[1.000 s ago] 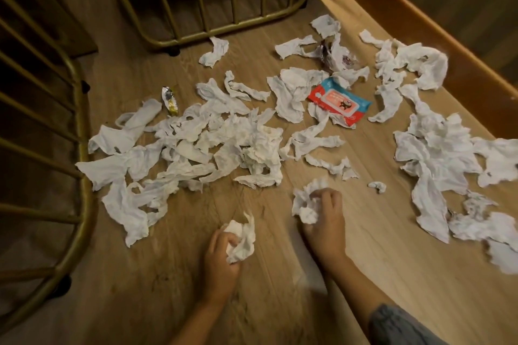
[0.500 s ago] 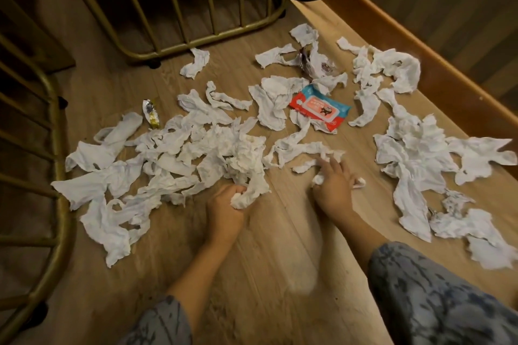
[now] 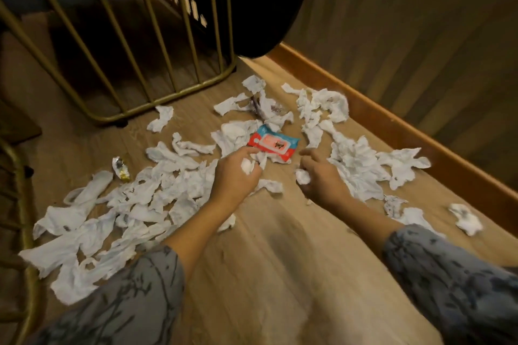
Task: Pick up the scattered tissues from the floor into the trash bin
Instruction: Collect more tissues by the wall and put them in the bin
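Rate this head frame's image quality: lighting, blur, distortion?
Head view: dim, warm light; left hand and right hand slightly soft; gold railing bars lean and bow from wide-angle distortion; white tissues bright yet readable; area behind the railing nearly black.

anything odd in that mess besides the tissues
Two things are not tissue. A red and blue wipes packet lies flat among the tissues, just beyond the left hand. A small crumpled foil wrapper sits on the wooden floor at the pile's left edge. No trash bin is in view.
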### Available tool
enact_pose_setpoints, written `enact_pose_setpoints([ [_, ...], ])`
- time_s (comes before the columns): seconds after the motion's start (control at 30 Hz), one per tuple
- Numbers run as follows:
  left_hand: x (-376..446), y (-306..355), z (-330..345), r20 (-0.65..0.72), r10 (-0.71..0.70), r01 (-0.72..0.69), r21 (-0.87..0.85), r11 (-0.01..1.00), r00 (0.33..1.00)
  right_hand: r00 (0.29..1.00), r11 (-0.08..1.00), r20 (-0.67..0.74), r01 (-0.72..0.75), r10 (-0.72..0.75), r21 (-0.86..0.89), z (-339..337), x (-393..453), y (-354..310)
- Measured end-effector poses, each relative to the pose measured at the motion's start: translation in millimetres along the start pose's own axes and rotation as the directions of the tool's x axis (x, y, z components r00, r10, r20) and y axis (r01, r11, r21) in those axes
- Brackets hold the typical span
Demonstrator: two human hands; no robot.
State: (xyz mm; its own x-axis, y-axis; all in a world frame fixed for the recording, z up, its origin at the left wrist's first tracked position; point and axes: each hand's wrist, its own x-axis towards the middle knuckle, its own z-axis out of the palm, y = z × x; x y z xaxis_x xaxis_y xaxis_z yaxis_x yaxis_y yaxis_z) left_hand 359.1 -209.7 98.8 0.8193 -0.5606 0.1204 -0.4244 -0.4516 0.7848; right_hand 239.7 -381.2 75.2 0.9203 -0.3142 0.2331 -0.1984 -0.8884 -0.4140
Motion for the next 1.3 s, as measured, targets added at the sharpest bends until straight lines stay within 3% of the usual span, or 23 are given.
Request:
enact_pose_setpoints([
  [0.13, 40, 71, 6, 0.136, 0.162, -0.166, 0.019, 0.986, 0.977, 0.989, 0.975, 0.095, 0.131, -0.115, -0.180, -109, 16, -3],
  [0.2, 50, 111, 17, 0.178, 0.209, -0.209, -0.018, 0.978, 0.962, 0.990, 0.966, 0.079, 0.133, -0.119, -0.220, -155, 8, -1],
  [0.3, 54, 170, 44, 0.188, 0.250, -0.231, -0.114, 0.966, 0.950, 0.990, 0.962, -0.055, 0.111, -0.129, -0.251, -202, -20, 8],
  [0.37, 46, 207, 66, 0.167, 0.268, -0.234, -0.199, 0.952, 0.949, 0.961, 0.975, -0.246, 0.077, -0.129, -0.210, -223, -50, 21],
  [0.43, 28, 241, 89, 0.172, 0.232, -0.167, -0.324, 0.931, 0.957, 0.871, 0.996, -0.491, -0.015, -0.032, -0.090, -239, -87, 34],
  [0.53, -8, 280, 126, 0.258, 0.190, -0.032, -0.514, 0.857, 0.947, 0.646, 0.985, -0.747, -0.156, 0.154, 0.068, -257, -145, 56],
  [0.67, -59, 320, 179, 0.482, 0.176, 0.205, -0.636, 0.744, 0.858, 0.421, 0.930, -0.854, -0.325, 0.305, 0.172, -283, -215, 74],
  [0.77, -106, 353, 214, 0.644, 0.202, 0.294, -0.576, 0.763, 0.738, 0.303, 0.893, -0.883, -0.387, 0.358, 0.229, -296, -264, 82],
  [0.8, -122, 363, 225, 0.657, 0.242, 0.266, -0.574, 0.775, 0.714, 0.267, 0.877, -0.886, -0.410, 0.379, 0.252, -297, -280, 87],
  [0.87, -153, 376, 246, 0.630, 0.412, 0.062, -0.591, 0.804, 0.659, 0.190, 0.832, -0.886, -0.470, 0.422, 0.296, -296, -312, 95],
  [0.97, -190, 384, 278, 0.590, 0.613, -0.223, -0.599, 0.769, 0.526, 0.111, 0.727, -0.865, -0.600, 0.490, 0.335, -289, -348, 108],
  [1.03, -205, 385, 293, 0.600, 0.665, -0.360, -0.560, 0.746, 0.445, 0.039, 0.619, -0.813, -0.670, 0.581, 0.410, -287, -362, 112],
  [1.1, -211, 382, 304, 0.645, 0.664, -0.403, -0.530, 0.746, 0.379, -0.042, 0.519, -0.762, -0.707, 0.647, 0.480, -285, -367, 118],
  [1.17, -209, 375, 306, 0.655, 0.655, -0.399, -0.524, 0.753, 0.376, -0.064, 0.473, -0.756, -0.745, 0.652, 0.471, -283, -363, 121],
  [1.3, -176, 349, 294, 0.484, 0.699, -0.363, -0.615, 0.700, 0.527, 0.053, 0.556, -0.784, -0.734, 0.618, 0.389, -283, -320, 113],
])
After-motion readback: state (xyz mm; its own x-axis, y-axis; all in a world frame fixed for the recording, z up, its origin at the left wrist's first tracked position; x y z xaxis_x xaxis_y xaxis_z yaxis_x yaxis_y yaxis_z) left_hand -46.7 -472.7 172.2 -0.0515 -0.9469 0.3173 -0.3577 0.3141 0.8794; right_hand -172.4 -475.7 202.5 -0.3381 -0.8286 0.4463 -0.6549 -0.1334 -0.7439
